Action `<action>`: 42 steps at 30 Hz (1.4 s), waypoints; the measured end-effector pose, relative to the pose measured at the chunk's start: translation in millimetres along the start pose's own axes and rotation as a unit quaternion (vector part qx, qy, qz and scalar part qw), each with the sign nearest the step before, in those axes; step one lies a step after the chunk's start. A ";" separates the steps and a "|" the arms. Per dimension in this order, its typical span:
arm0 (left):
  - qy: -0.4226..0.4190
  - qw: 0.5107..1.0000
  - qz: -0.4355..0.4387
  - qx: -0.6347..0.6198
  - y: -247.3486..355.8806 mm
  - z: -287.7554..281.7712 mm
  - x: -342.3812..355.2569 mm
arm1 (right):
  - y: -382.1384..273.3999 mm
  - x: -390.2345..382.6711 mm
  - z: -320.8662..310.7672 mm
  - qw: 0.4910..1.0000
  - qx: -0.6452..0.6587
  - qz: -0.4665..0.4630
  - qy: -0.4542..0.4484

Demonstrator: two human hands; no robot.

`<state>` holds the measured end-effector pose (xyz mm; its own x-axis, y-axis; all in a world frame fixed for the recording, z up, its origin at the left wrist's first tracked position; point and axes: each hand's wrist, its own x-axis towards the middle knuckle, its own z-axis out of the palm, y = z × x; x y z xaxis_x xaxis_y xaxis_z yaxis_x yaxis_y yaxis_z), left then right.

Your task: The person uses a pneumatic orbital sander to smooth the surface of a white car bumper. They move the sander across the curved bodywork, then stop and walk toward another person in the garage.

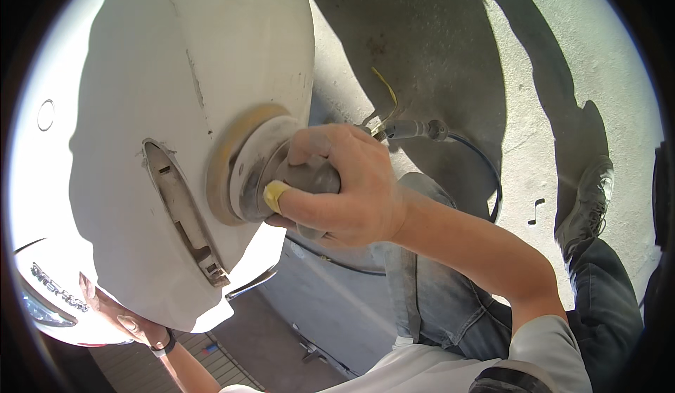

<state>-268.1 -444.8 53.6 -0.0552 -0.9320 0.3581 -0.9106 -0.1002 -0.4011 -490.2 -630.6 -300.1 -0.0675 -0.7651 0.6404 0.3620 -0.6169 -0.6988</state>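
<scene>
My right hand (344, 189) is wrapped round a round grey sander (271, 157), with a strip of yellow tape about the thumb. The sander's tan disc (228, 161) stands on edge against a white car panel (140, 62). Scratches and dark scuffs mark that panel above the disc. To the left of the sander is a long narrow recess (183, 214) with small slots and a clip at its lower end. My left hand (123, 316) lies with fingers stretched out along the panel's lower left edge, a dark band at its wrist.
A grey hose fitting (415, 129) and a dark hose (485, 164) trail behind my right hand. A light (42, 308) and raised lettering show on the car at lower left. My shoe (594, 196) stands on sunlit concrete (527, 140) crossed by shadows. A small dark hook-shaped piece (536, 211) lies nearby.
</scene>
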 end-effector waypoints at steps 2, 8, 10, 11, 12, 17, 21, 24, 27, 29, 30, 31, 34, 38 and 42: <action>0.002 1.000 -0.002 0.004 -7.3 -2.4 -4.1 | 37.9 28.7 -24.2 0.994 0.009 0.103 -0.027; 0.004 1.000 -0.017 0.018 -22.0 -10.1 -14.0 | 61.4 38.2 -32.1 0.987 0.003 0.160 0.019; -0.002 0.999 -0.026 0.030 -25.5 -12.7 -16.8 | 16.3 -1.4 -9.0 0.991 0.056 0.114 0.034; -0.007 0.999 -0.031 0.036 -27.4 -14.7 -18.8 | 1.7 -16.8 0.7 0.996 0.061 0.058 0.031; -0.010 0.998 -0.036 0.042 -30.1 -16.4 -21.3 | -10.1 -31.5 7.3 0.998 0.048 0.030 0.006; -0.015 0.997 -0.046 0.060 -49.2 -30.3 -36.5 | 45.8 4.4 -17.3 0.990 0.017 0.140 0.027; -0.016 0.996 -0.051 0.066 -60.9 -38.2 -45.8 | 102.2 46.9 -33.8 0.984 -0.022 0.177 0.014; -0.032 0.994 -0.080 0.072 -61.2 -40.2 -52.1 | 55.7 0.6 -15.6 0.988 -0.003 0.143 0.050; -0.046 0.990 -0.112 0.075 -59.5 -42.3 -57.6 | 1.6 -50.8 8.5 0.987 0.065 0.144 0.011; -0.048 0.987 -0.138 0.064 -60.9 -45.4 -59.7 | 3.8 -51.9 8.8 0.990 0.069 0.119 0.014; -0.048 0.986 -0.152 0.054 -62.4 -46.8 -60.2 | 19.6 -43.3 7.1 0.987 0.077 0.134 0.044; -0.049 0.985 -0.162 0.042 -63.2 -49.2 -60.0 | 41.4 -28.9 -4.8 0.986 0.041 0.158 0.043; -0.036 0.981 -0.188 0.006 -62.3 -52.6 -58.2 | 112.4 16.6 -24.6 0.977 -0.066 0.196 0.043; -0.063 0.990 -0.078 0.098 -48.7 -48.1 -47.2 | 84.1 -13.3 -14.3 0.958 0.048 0.281 0.031; -0.067 0.976 0.045 0.203 -35.3 -41.1 -35.0 | 7.9 -62.8 10.6 0.957 0.105 0.270 0.028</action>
<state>-250.9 -394.4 90.0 -0.0484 -0.9777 0.2044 -0.6659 -0.1209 -0.7362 -473.2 -585.5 -342.5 0.1345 -0.9741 0.1817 0.5359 -0.0828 -0.8402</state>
